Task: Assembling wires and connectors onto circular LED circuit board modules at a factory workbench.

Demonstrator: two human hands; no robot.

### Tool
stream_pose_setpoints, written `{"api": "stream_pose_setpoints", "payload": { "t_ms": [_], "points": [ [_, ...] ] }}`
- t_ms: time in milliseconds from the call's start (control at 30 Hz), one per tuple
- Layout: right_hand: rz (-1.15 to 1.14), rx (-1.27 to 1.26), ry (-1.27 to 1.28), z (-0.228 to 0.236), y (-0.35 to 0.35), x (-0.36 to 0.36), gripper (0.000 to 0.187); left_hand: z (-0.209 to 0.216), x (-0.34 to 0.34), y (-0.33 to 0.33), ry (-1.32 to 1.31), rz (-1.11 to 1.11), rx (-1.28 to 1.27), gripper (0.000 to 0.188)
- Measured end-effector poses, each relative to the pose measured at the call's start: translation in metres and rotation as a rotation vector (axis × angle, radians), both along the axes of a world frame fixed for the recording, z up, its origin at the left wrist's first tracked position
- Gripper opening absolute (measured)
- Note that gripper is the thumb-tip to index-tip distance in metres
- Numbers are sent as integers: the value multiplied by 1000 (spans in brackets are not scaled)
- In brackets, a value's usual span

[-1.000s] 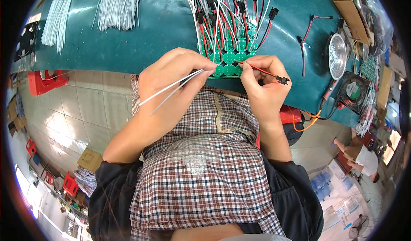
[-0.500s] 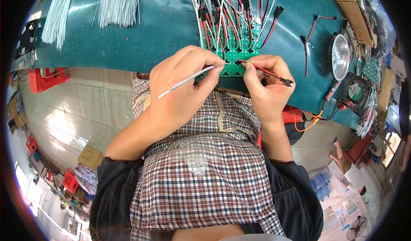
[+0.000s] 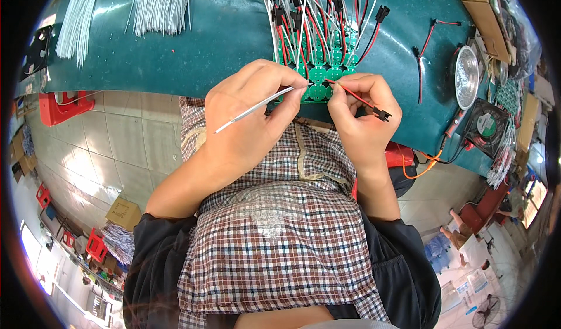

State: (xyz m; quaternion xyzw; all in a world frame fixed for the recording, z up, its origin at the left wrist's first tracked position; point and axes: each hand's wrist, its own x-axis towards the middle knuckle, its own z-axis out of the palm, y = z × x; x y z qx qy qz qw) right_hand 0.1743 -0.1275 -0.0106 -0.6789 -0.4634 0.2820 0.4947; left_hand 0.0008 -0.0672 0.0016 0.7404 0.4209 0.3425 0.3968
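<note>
My left hand (image 3: 245,104) pinches a thin white wire (image 3: 251,109) between thumb and forefinger. The wire's loose end slants back across the hand, and its other end is at the fingertips over the green circuit board panel (image 3: 317,74). Facing it from the right, my right hand (image 3: 368,107) pinches a red-and-black wire lead (image 3: 361,98). A black plug (image 3: 381,115) on this lead sticks out past the fingers, while the red tip points at the board. Whether either wire tip touches the board, I cannot tell. Several leads with black plugs (image 3: 296,18) and white wires stand up from the panel's far rows.
Two bundles of white wires (image 3: 160,7) lie at the far left of the green table (image 3: 228,28). On the right are a loose red-and-black lead (image 3: 420,71), a metal dish (image 3: 465,78), a soldering iron (image 3: 452,124), a black fan (image 3: 486,127) and a cardboard box (image 3: 485,16).
My right hand and its lead have shifted very slightly left, so the plug sits a little lower. Both hands keep their pinch near the board's front edge.
</note>
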Motion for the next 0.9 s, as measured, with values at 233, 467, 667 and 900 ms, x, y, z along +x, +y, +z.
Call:
{"api": "stream_pose_setpoints", "payload": {
  "t_ms": [233,467,667,900],
  "points": [
    [108,66,-198,0,4,1,18,0,0,0,24,-22,10,13],
    [121,44,-250,10,12,-3,16,-1,4,-1,42,-18,64,13],
    [144,11,-199,8,14,3,9,-3,5,-1,68,-19,80,13],
    [146,-29,-214,7,16,3,11,-4,6,0,86,-18,100,13]
  ]
}}
